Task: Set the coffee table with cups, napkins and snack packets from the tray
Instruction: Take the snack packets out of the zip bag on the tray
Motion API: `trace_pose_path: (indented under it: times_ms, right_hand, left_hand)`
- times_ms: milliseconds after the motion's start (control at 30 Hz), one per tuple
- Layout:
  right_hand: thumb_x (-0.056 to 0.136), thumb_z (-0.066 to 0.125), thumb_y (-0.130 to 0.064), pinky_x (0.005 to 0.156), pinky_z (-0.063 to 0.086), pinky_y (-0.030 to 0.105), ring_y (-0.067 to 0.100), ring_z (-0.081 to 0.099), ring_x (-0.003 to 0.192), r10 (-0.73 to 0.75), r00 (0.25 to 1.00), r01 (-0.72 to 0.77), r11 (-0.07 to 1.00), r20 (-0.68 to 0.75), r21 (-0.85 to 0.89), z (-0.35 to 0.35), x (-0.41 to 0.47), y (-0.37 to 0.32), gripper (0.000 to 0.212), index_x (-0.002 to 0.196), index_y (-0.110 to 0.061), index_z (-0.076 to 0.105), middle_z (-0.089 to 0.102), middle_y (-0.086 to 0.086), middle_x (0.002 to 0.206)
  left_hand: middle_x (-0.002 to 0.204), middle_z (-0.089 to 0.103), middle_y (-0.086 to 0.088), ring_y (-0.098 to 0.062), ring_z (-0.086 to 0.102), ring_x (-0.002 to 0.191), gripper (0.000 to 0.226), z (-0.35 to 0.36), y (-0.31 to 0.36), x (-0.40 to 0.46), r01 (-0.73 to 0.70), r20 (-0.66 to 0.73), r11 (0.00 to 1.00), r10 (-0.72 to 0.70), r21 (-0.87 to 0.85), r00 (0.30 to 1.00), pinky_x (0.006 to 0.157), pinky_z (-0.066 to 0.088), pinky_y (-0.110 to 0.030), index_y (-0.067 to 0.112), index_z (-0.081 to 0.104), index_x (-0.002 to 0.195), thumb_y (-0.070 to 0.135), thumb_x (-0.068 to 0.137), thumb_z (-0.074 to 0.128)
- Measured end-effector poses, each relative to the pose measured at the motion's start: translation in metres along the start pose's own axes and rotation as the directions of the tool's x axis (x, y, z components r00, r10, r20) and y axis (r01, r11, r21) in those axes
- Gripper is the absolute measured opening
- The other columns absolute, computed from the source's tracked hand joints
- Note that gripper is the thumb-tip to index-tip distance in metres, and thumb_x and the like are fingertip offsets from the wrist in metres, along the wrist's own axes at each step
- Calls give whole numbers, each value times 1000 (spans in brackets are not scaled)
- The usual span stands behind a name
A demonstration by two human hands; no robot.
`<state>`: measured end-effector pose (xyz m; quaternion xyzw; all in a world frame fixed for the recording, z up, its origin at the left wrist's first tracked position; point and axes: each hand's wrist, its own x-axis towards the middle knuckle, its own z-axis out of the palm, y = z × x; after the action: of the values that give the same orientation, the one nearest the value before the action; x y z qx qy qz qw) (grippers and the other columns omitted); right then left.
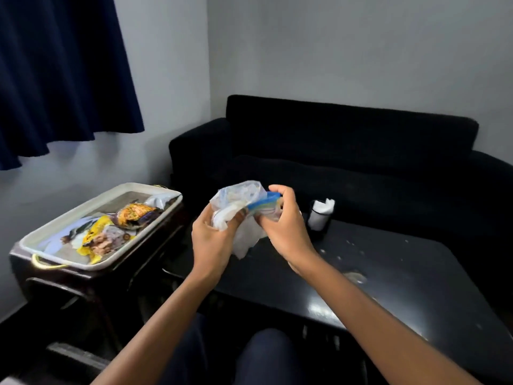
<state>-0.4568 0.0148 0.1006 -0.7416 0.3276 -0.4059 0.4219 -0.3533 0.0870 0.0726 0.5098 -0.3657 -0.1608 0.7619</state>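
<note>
Head view shows two bare arms reaching up from the bottom of the frame to the middle. Both hands hold one clear plastic bag (241, 196) with a blue strip along its top. The left hand (213, 237) has its fingers curled around the lower left part of the bag. The right hand (280, 218) grips the blue strip end, with its fingers curled over it. White napkins (247, 238) are bunched up in the bag, and one hangs down below the two hands. The bag is up in the air, above the near left edge of the dark surface (388, 276).

That dark, shiny surface fills the lower right of the frame. It has some pale spots and crumbs on it. A small black holder (319, 221) stands on its far side, just right of the right hand, with a white napkin poking out of the top.

At the left of the frame sits a white tray (41, 247) with a gold handle. It rests on a small dark side table (83, 284). Yellow and orange snack packets (116, 227) lie in the tray, with something pale blue among them.

A black sofa (347, 151) stands behind the surface. A dark blue curtain (61, 73) hangs in the upper left.
</note>
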Motion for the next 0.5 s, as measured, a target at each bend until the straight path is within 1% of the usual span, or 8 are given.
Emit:
trace_pose_path:
  times_ms: [67, 100, 200, 267, 300, 400, 433, 500]
  right_hand:
    - [88, 61, -16, 90, 48, 29, 11, 49, 115, -2, 999, 0, 998, -47, -56, -24, -13, 11, 60, 136, -31, 29, 44, -2, 132]
    - [89, 59, -15, 95, 46, 30, 9, 45, 121, 0, 998, -4, 997, -59, -78, -37, -19, 17, 64, 140, -33, 25, 40, -3, 137]
    - [89, 57, -13, 104, 37, 26, 1, 36, 129, 27, 998, -33, 994, -60, -109, -78, -43, 34, 72, 146, -33, 18, 29, -9, 149]
    - [89, 57, -15, 101, 35, 20, -7, 38, 122, 77, 994, -84, 992, -74, -96, -108, -60, 46, 74, 148, -35, 16, 27, -12, 151]
    - [89, 57, -16, 99, 33, 17, -6, 36, 124, 103, 991, -110, 990, -86, -83, -124, -69, 53, 75, 148, -35, 16, 27, -12, 150]
    - [88, 60, -22, 104, 30, 22, 4, 30, 134, 186, 976, -193, 980, -115, -53, -165, -98, 72, 76, 148, -34, 16, 28, -13, 151]
    - [87, 61, -23, 105, 31, 23, 4, 31, 134, 206, 970, -213, 976, -129, -43, -177, -109, 78, 77, 148, -34, 16, 28, -13, 151]
    - [86, 64, -23, 102, 33, 18, -2, 32, 132, 234, 959, -240, 971, -160, -20, -199, -131, 90, 81, 148, -35, 14, 28, -15, 151]
  left_hand:
    - [97, 74, 9, -9, 70, 91, 19, 29, -4, -11, -4, -14, 1000, 4, 0, 1000, 72, 57, -23, 37, 67, 96, 24, 84, 72]
    - [98, 73, 9, -9, 70, 91, 18, 44, -7, -17, 3, -21, 1000, -3, -7, 1000, 73, 57, -25, 35, 67, 99, 25, 84, 72]
    - [100, 73, 6, -13, 70, 94, 19, 87, -15, -42, 58, -3, 998, -58, -22, 998, 82, 58, -38, 31, 66, 102, 30, 84, 71]
    - [101, 73, 6, -13, 69, 95, 20, 116, -22, -65, 111, 56, 994, -110, -22, 992, 87, 56, -43, 33, 65, 101, 35, 83, 71]
    - [102, 72, 7, -14, 69, 97, 24, 130, -26, -78, 140, 89, 990, -138, -18, 986, 88, 55, -44, 31, 65, 105, 38, 82, 71]
    - [105, 72, 6, -14, 69, 99, 36, 163, -34, -114, 210, 178, 978, -207, 5, 962, 89, 55, -47, 25, 62, 115, 39, 82, 70]
    - [106, 72, 5, -15, 69, 98, 37, 173, -37, -125, 229, 210, 973, -227, 15, 951, 89, 55, -47, 24, 61, 116, 38, 83, 69]
    - [106, 72, 5, -12, 69, 97, 36, 192, -41, -148, 254, 286, 966, -255, 41, 924, 89, 55, -42, 24, 60, 119, 35, 85, 68]
